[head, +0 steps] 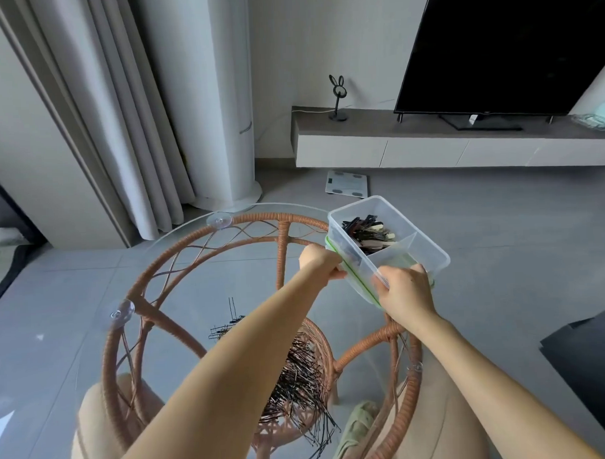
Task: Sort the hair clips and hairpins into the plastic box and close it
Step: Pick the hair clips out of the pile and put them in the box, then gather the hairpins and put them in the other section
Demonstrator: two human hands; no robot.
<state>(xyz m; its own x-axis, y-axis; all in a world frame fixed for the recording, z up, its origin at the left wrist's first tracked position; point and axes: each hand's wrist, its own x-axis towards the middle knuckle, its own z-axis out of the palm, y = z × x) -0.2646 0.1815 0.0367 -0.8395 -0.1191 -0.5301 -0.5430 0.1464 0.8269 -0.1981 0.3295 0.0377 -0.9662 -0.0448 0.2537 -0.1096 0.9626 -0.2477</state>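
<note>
Left hand (321, 263) and right hand (404, 287) grip the near side of the clear rectangular plastic box (427, 250), tilted over the round glass counter's (227, 283) far right edge. Dark and cream hair clips (368, 232) fill one compartment; black wire hairpins (299, 377) lie heaped mid-counter.

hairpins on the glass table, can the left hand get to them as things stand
Probably not at once: the left hand grips the plastic box. The hairpins lie open under its forearm, so once it lets go the way looks free.

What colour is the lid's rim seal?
Green; the lid sits under the plastic box, clearest in head view.
</note>
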